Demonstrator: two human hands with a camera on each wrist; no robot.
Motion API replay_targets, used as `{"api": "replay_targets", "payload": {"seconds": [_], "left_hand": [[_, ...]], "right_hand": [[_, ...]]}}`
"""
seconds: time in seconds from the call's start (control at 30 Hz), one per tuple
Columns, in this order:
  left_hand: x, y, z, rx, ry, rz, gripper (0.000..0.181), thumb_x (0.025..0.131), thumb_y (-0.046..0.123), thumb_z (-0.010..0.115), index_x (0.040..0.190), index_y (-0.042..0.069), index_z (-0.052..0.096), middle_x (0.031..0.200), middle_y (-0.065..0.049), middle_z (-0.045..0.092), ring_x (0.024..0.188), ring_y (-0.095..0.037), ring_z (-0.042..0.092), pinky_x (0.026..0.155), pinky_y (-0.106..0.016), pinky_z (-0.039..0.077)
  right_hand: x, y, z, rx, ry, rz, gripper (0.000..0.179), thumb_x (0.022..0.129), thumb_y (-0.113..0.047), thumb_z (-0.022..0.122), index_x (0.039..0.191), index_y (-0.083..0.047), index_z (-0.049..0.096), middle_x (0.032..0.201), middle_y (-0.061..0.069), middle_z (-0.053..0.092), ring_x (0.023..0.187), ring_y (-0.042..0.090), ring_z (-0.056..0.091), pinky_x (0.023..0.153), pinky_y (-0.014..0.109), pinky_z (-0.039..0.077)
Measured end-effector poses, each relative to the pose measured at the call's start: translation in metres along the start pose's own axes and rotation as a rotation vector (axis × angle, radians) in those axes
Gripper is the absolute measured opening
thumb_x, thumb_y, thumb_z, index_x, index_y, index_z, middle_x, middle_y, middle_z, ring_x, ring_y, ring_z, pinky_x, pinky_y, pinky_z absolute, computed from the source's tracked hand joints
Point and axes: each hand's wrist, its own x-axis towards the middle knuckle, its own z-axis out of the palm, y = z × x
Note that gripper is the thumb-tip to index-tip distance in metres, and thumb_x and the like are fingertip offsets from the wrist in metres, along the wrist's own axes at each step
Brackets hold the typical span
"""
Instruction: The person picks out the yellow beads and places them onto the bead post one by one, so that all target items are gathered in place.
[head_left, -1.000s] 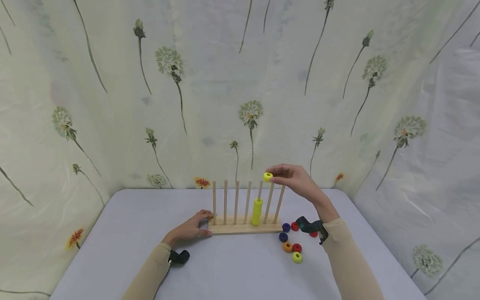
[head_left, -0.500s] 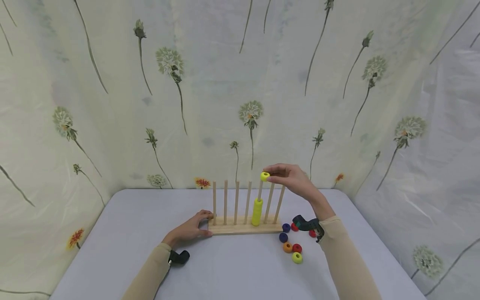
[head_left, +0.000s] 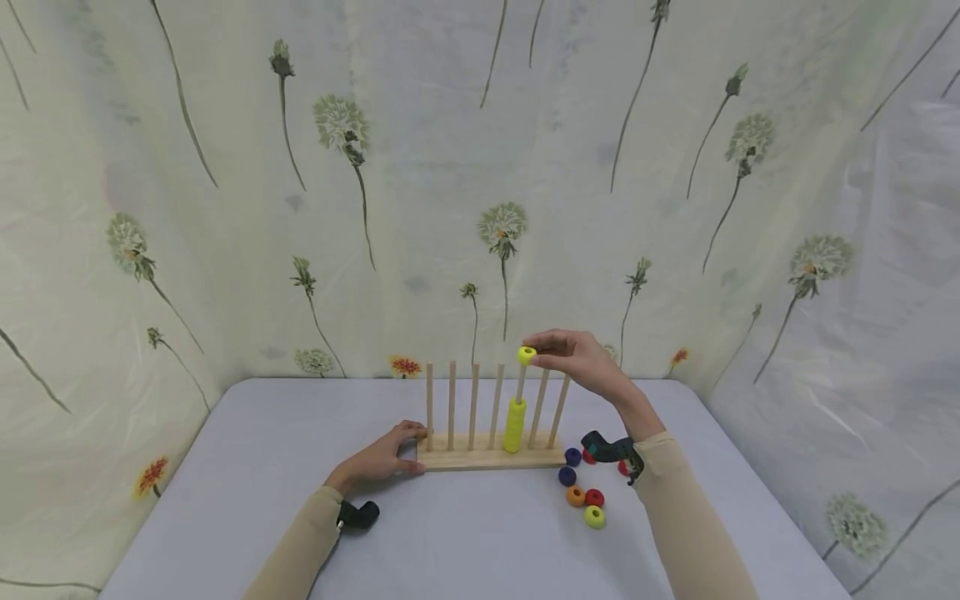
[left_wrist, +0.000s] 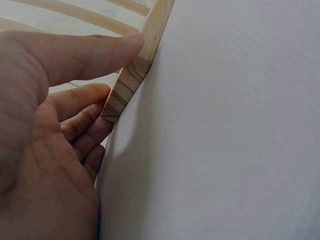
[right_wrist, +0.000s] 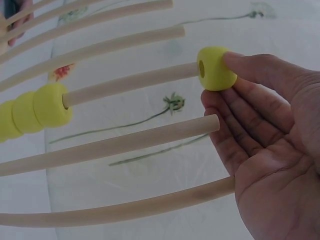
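My right hand pinches a yellow bead between thumb and fingers, right at the top of a wooden peg. In the right wrist view the bead's hole faces that peg's tip. Lower on the same peg sits a stack of yellow beads. The peg belongs to a wooden peg stand, whose other upright pegs are bare. At the stand's left end, my left hand grips the base, thumb on the front and fingers around the back corner.
Right of the stand, loose beads lie on the white table: blue, orange, red and yellow. More red ones are partly hidden under the right wrist's camera. A flower-printed curtain hangs behind.
My right hand has carried the yellow bead slightly left, from beside the peg to right over its top. The left hand has stayed on the stand's end.
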Motion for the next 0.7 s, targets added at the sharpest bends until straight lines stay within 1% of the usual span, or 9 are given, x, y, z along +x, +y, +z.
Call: {"api": "replay_targets", "payload": {"seconds": [0.23,0.43,0.7], "left_hand": [[-0.0006,0.0009,0.0001,-0.004,0.001,0.002,0.066,0.083,0.029,0.075,0.141,0.012,0.048,0.148,-0.010,0.035,0.142,-0.035,0.028,0.113,-0.059,0.024],[-0.0019,0.0022,-0.0004,-0.002,0.001,0.006,0.065,0.084,0.029,0.075,0.141,0.012,0.048,0.148,-0.010,0.036,0.141,-0.034,0.029,0.113,-0.058,0.024],[-0.0009,0.0006,-0.0003,0.001,-0.002,0.011,0.065,0.084,0.030,0.075,0.141,0.012,0.048,0.148,-0.009,0.036,0.141,-0.034,0.029,0.113,-0.057,0.025]], "right_hand": [[-0.0004,-0.0006,0.0000,0.000,-0.003,-0.002,0.035,0.089,-0.033,0.069,0.121,-0.018,0.065,0.120,0.005,0.066,0.107,0.019,0.064,0.090,0.031,0.053],[-0.0001,0.0012,0.0002,0.002,-0.008,0.005,0.036,0.090,-0.032,0.068,0.122,-0.016,0.065,0.122,0.005,0.065,0.109,0.020,0.063,0.093,0.037,0.052],[-0.0004,0.0022,0.0008,-0.003,-0.002,0.005,0.037,0.090,-0.032,0.068,0.123,-0.015,0.064,0.124,0.005,0.064,0.112,0.020,0.062,0.095,0.039,0.050]]}}
